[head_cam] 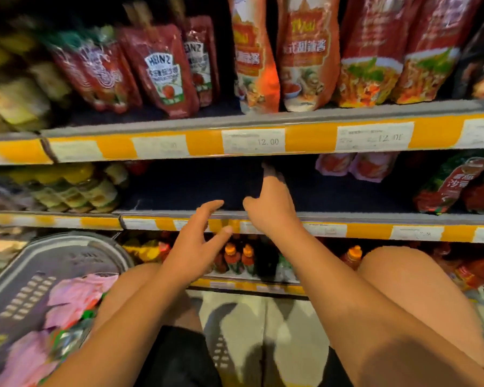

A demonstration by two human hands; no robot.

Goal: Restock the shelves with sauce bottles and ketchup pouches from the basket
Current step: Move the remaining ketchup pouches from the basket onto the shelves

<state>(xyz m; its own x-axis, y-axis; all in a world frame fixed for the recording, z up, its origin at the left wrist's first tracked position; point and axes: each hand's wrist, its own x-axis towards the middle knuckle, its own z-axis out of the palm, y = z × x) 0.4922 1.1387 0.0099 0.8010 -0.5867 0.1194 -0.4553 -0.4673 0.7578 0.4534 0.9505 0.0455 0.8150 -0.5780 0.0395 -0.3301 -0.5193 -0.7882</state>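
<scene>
With both hands empty, left hand [196, 241] spread, right hand [271, 202] reaching into the bare middle shelf [347, 216], we judge next comes fetching 1 pink pouch [78, 297] from the basket [39, 275] down-left of them.

Readable text: top shelf and its price strip only.
"HEINZ" on the red ketchup pouch [162, 71]; "Thai" on the orange sauce pouch [305, 51]; "12.00" on the price tag [253, 141]; next tag [375, 138] reads roughly "12.0", blurred.

Warm dim store light, dark shelf recesses, motion blur at left edge, wide-angle bending, soft blotchy detail
</scene>
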